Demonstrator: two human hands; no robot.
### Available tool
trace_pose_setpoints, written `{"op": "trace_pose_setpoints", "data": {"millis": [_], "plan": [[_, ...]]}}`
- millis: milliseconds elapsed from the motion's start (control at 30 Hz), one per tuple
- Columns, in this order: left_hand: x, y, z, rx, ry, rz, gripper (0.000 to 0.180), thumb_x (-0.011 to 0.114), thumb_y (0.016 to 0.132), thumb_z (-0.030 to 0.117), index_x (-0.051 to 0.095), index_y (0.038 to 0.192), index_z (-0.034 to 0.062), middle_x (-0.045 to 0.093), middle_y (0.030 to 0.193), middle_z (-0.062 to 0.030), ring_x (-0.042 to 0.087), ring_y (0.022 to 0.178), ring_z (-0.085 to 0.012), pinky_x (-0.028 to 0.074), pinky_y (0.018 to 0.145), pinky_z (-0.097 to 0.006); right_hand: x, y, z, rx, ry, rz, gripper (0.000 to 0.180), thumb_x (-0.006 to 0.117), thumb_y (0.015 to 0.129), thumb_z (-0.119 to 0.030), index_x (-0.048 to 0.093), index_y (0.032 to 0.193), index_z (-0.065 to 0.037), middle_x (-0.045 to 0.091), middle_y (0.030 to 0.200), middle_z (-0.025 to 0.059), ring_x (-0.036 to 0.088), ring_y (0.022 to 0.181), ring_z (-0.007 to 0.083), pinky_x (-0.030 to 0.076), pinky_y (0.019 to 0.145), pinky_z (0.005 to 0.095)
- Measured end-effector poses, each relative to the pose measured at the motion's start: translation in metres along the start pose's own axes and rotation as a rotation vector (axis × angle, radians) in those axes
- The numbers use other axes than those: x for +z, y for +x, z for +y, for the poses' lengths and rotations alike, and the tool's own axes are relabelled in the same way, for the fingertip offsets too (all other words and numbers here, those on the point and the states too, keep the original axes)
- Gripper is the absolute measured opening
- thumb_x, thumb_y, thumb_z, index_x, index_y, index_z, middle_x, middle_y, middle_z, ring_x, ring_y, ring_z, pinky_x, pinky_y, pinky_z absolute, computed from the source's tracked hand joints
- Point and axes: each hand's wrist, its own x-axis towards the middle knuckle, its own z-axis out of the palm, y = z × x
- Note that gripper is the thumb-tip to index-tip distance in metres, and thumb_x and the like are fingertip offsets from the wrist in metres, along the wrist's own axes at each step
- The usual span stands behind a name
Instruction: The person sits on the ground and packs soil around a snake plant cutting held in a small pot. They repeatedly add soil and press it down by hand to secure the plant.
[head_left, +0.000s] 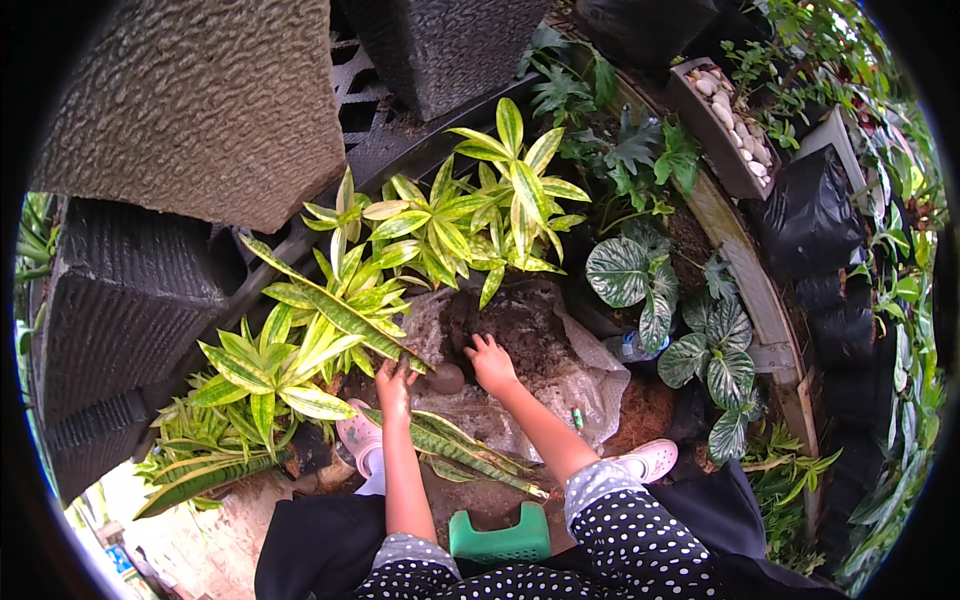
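My left hand [394,388] is closed on the lower end of a long snake plant leaf [340,312], which slants up and left across yellow-green variegated plants [440,225]. Beside its fingertips is a small round brown object [445,378], perhaps a little pot. My right hand [491,364] reaches onto the dark soil [515,325], fingers apart and fingertips at the soil. That soil lies heaped on a crumpled clear plastic sheet [595,375]. More snake plant leaves [465,447] lie on the ground between my forearms.
A green plastic stool [500,535] stands close to me. Right of the sheet are a plastic bottle [635,347], brown fibre [640,415] and dark-leaved plants [725,340]. A small green tube [577,418] lies on the sheet. Large textured planters [200,110] crowd the upper left; a pebble-filled trough [725,125] sits upper right.
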Motion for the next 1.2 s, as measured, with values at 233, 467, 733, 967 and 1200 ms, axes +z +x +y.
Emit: {"op": "trace_pose_setpoints", "data": {"millis": [233, 467, 733, 967, 1200], "plan": [[0.012, -0.008, 0.012, 0.005, 0.013, -0.066, 0.020, 0.057, 0.087, 0.018, 0.060, 0.104, 0.0079, 0.063, 0.101, -0.0019, 0.059, 0.087, -0.0107, 0.048, 0.071, -0.027, 0.020, -0.008, 0.033, 0.199, 0.446, 0.345, 0.033, 0.056, 0.068, 0.002, 0.059, 0.101, -0.001, 0.060, 0.103, 0.0165, 0.056, 0.103, 0.0278, 0.046, 0.087, 0.0362], [0.022, -0.033, 0.036, 0.004, -0.101, -0.118, 0.021, 0.058, 0.085, 0.018, 0.060, 0.103, 0.0077, 0.064, 0.097, -0.0024, 0.062, 0.082, -0.0125, 0.051, 0.068, -0.029, -0.045, -0.064, 0.044, 0.507, 1.661, 0.119, 0.024, 0.055, 0.080, -0.008, 0.059, 0.102, 0.002, 0.063, 0.097, 0.0100, 0.061, 0.089, 0.0182, 0.049, 0.079, 0.0298], [0.062, -0.105, 0.110, 0.026, -0.131, -0.340, 0.018, 0.056, 0.087, 0.018, 0.060, 0.101, 0.0078, 0.064, 0.093, -0.0011, 0.061, 0.081, -0.0125, 0.051, 0.068, -0.031, -0.092, -0.114, 0.039, 0.373, 2.218, 0.301, 0.017, 0.054, 0.085, -0.015, 0.058, 0.095, -0.003, 0.060, 0.084, 0.0077, 0.057, 0.075, 0.0188, 0.048, 0.068, 0.0327], [0.095, -0.184, 0.163, 0.126, -0.243, -0.621, 0.029, 0.057, 0.086, 0.020, 0.055, 0.107, 0.0006, 0.061, 0.101, -0.0121, 0.063, 0.087, -0.0224, 0.057, 0.069, -0.035, -0.119, -0.120, 0.023, 0.161, 2.501, 0.332, 0.031, 0.048, 0.086, -0.016, 0.051, 0.112, 0.001, 0.059, 0.101, 0.0134, 0.057, 0.094, 0.0271, 0.045, 0.084, 0.0392], [0.104, -0.246, 0.191, 0.254, -0.207, -0.692, 0.036, 0.055, 0.088, 0.026, 0.051, 0.118, 0.0074, 0.059, 0.110, -0.0041, 0.058, 0.099, -0.0166, 0.049, 0.080, -0.033, -0.212, -0.191, -0.063, -0.071, 2.587, 0.327, 0.034, 0.040, 0.086, -0.020, 0.054, 0.107, 0.003, 0.058, 0.111, 0.0172, 0.057, 0.099, 0.0300, 0.046, 0.089, 0.0400]]}}
